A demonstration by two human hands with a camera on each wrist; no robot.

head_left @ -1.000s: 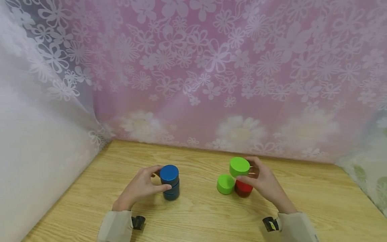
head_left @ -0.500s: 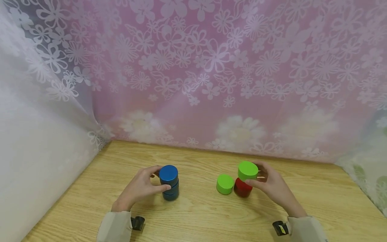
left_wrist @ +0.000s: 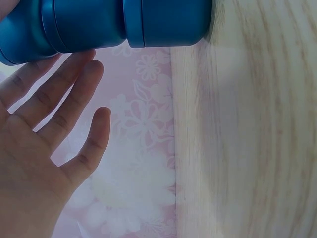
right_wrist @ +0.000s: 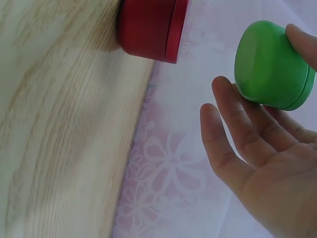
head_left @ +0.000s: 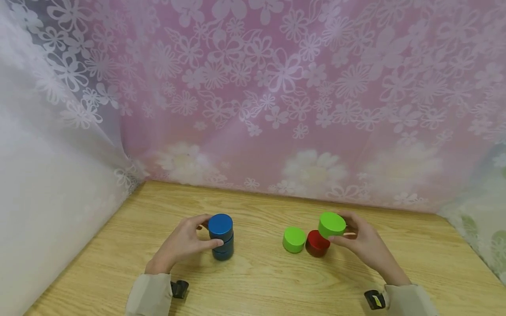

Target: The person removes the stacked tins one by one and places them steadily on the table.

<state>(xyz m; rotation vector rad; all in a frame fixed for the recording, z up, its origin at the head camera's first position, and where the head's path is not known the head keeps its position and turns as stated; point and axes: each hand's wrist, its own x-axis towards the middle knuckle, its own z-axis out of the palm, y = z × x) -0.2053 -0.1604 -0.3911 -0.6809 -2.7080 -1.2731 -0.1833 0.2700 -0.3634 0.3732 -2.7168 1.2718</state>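
In the head view my left hand [head_left: 183, 242] grips the upper part of a stack of round blue tins [head_left: 221, 226], thumb in front and fingers behind. The left wrist view shows the stack's lowest blue tin [left_wrist: 171, 22] standing on the table, below the fingers of that hand. My right hand [head_left: 365, 241] pinches a round green tin [head_left: 331, 224] between thumb and fingers. That tin is raised and slightly tilted, in the right wrist view well apart from the table. A red tin [head_left: 318, 244] stands on the table just left of it, beside a second green tin [head_left: 294, 239].
The wood-grain table [head_left: 257, 285] ends at the back against a pink flowered cloth [head_left: 253, 109]. A pale cloth [head_left: 59, 184] hangs along the left side. Black wrist cameras [head_left: 179, 289] sit by both sleeves. Bare wood lies between the blue stack and the green tin.
My right hand has carried its green tin rightward and slightly lower in the head view, from over the red tin to its right, uncovering the red top. My left hand stays on the blue stack.
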